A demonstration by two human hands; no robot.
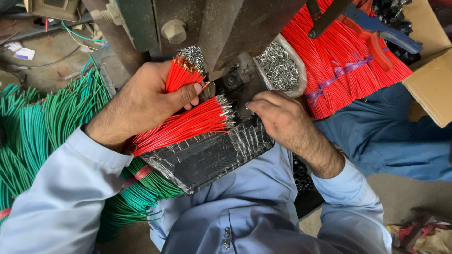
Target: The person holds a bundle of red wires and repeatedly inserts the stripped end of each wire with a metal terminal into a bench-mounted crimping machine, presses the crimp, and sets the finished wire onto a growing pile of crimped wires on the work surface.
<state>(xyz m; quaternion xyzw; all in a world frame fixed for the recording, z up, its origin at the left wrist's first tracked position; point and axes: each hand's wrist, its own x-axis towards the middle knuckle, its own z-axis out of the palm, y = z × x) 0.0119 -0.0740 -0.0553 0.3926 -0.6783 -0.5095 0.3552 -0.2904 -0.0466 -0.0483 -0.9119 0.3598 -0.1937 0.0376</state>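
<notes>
Red wires (188,124) with metal-tipped ends fan from the left hand (141,101), its grip clenched around them.

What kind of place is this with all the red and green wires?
Probably a small wire workshop. The left hand holds cut red wires at a metal press, beside a bag of small metal terminals and green wire bundles.
</notes>
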